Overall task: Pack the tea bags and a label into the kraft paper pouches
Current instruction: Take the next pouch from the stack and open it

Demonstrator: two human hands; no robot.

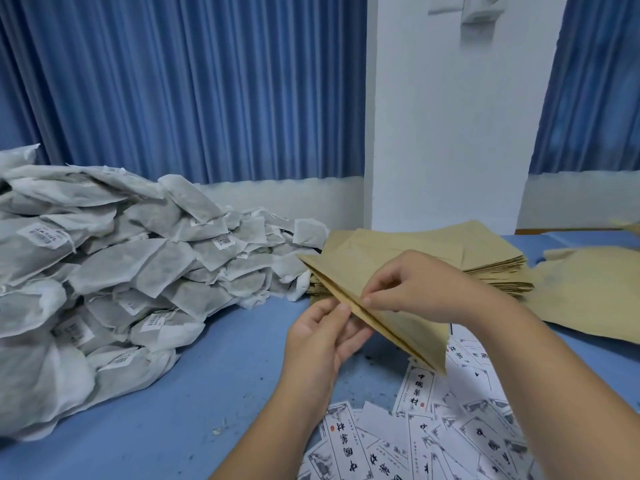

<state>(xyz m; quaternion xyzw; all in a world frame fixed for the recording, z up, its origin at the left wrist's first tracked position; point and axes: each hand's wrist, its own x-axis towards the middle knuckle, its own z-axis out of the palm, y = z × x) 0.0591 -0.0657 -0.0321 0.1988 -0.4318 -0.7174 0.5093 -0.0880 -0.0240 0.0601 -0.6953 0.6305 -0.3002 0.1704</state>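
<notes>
blue pleated fabric curtain [173, 81] behind blue flat tabletop [225, 358], white painted wall pillar [450, 133] beside it, second blue curtain [595, 81] far right.

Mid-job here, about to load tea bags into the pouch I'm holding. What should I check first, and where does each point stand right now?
1. Grip: left hand and right hand both pinch the kraft pouch at its edge: ok.
2. Mouth open enough for filling: only a narrow slit shows: not ok.
3. Pouch empty inside: cannot tell.
4. A hand free to pick up: both hold the pouch: not ok.
5. Tea bags at hand: big pile on the left: ok.
6. Labels at hand: spread below the pouch: ok.
</notes>
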